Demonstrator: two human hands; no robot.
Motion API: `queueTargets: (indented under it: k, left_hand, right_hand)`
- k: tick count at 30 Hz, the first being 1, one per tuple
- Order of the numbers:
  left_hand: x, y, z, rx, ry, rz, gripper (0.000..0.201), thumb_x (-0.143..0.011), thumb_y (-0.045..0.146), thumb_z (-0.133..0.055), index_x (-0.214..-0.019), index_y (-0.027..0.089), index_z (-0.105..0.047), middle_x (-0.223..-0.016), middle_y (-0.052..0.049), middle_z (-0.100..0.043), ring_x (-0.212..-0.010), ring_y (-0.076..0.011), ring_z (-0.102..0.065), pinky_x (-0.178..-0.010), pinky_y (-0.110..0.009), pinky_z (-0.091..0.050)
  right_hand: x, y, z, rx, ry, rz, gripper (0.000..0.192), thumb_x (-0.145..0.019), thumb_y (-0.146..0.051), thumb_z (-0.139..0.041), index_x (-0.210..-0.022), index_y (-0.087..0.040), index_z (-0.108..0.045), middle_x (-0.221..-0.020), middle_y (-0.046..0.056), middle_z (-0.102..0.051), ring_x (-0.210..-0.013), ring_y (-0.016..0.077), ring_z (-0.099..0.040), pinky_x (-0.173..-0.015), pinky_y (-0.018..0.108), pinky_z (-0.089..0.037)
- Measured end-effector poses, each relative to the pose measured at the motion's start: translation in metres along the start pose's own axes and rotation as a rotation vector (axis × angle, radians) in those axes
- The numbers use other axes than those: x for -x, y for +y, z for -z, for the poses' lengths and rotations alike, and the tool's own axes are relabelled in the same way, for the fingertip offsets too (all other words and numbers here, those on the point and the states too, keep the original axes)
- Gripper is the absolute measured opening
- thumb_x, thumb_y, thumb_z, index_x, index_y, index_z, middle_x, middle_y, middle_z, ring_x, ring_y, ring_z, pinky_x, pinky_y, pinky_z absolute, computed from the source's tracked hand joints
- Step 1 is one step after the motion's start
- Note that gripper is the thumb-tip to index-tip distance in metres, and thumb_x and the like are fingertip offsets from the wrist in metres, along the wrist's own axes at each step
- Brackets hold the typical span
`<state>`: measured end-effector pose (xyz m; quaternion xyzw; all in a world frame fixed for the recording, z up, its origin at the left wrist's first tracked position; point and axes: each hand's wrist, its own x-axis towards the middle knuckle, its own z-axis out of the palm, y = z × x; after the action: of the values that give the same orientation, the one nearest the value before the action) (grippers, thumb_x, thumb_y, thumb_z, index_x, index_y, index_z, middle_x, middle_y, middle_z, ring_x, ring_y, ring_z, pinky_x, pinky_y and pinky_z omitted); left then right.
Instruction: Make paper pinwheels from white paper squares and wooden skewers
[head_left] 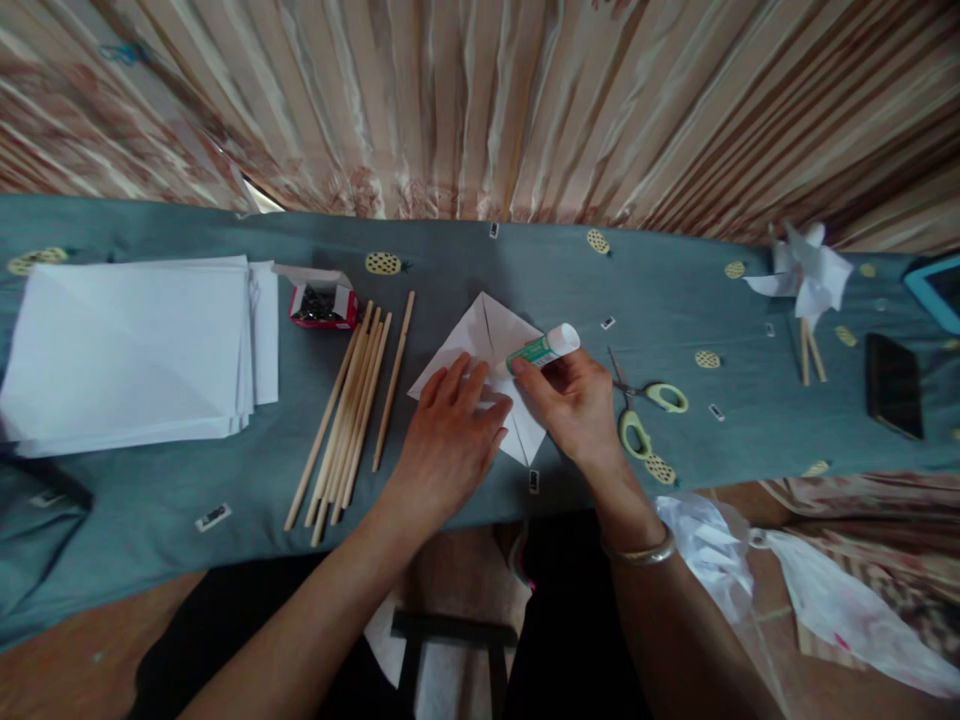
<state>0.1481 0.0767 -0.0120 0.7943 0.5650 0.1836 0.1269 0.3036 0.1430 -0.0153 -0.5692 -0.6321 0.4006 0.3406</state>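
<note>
A square of white paper (pixel 480 325) lies turned like a diamond on the cloth, with slits running in from its corners. My left hand (pixel 454 435) rests on its left part, fingers spread and pressed down. In my right hand (pixel 574 400) is a white and green glue stick (pixel 544 348), tilted so its lower end meets the paper near the middle. Just right of that hand lie scissors (pixel 637 415) with pale green handles, blades apart. Left of the paper is a single wooden stick (pixel 394 380), beside a bundle of several more sticks (pixel 349 420).
At the left lies a stack of white paper (pixel 127 350); near it, an open red box (pixel 324 303) holds small dark items. To the right are paper pinwheels (pixel 806 275) on sticks, a black phone (pixel 894 385) and a blue-edged device (pixel 937 290). Plastic bags (pixel 709 550) hang below the table edge.
</note>
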Motion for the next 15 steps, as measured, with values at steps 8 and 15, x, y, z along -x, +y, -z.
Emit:
queueTargets:
  k: [8, 15]
  left_hand:
    - [0.0000, 0.0017, -0.0026, -0.017, 0.001, 0.002, 0.029, -0.090, 0.022, -0.060, -0.118, 0.020, -0.068, -0.140, -0.019, -0.054, -0.137, -0.0428, -0.040, -0.106, -0.061, -0.039]
    - [0.0005, 0.0005, -0.0051, -0.002, 0.042, 0.007, 0.027, -0.089, 0.021, -0.060, -0.115, 0.021, -0.069, -0.143, -0.018, -0.052, -0.138, -0.0412, -0.040, -0.106, -0.061, -0.039]
  right_hand:
    - [0.0012, -0.0091, -0.0031, 0.172, 0.033, 0.076, 0.023, -0.083, -0.044, -0.065, -0.087, -0.021, -0.062, -0.074, 0.002, -0.070, -0.067, 0.0180, -0.064, -0.065, 0.032, -0.047]
    - [0.0031, -0.0108, -0.0046, 0.203, 0.049, 0.110, 0.019, -0.084, -0.041, -0.065, -0.087, -0.023, -0.061, -0.075, 0.001, -0.070, -0.067, 0.0177, -0.064, -0.065, 0.031, -0.047]
